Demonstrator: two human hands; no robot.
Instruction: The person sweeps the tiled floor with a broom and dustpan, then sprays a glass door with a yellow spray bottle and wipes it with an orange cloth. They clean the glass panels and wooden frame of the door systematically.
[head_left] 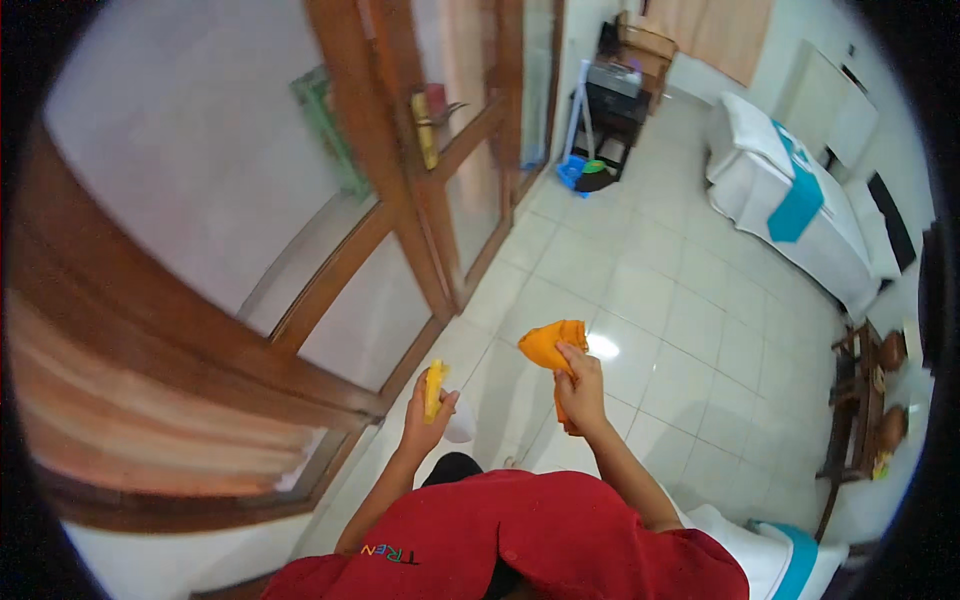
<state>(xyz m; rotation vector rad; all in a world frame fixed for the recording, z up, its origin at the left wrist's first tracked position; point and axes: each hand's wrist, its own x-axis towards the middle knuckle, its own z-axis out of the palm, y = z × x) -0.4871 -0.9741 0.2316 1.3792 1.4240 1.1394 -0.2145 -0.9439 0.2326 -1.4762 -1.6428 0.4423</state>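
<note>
My left hand (pixel 424 420) is closed around what looks like a spray bottle with a yellow head (pixel 434 391); a pale, whitish body (pixel 459 424) shows below it, partly hidden by the fingers. In my right hand (pixel 582 388) a folded orange cloth (pixel 549 346) is gripped, one part fanning out past the fingers and another hanging below the palm. Both hands are held out in front of my red shirt, above the tiled floor. Nearest to the left hand stands the wood-framed glass door (pixel 440 270), apart from it.
An orange-brown curtain (pixel 150 430) hangs at the left. The door has a brass handle plate (pixel 424 130). Farther off are a blue dustpan (pixel 572 172) beside a black table (pixel 615 105), and a white bed (pixel 750 150) with a teal runner. A dark wooden shelf (pixel 850 410) stands right.
</note>
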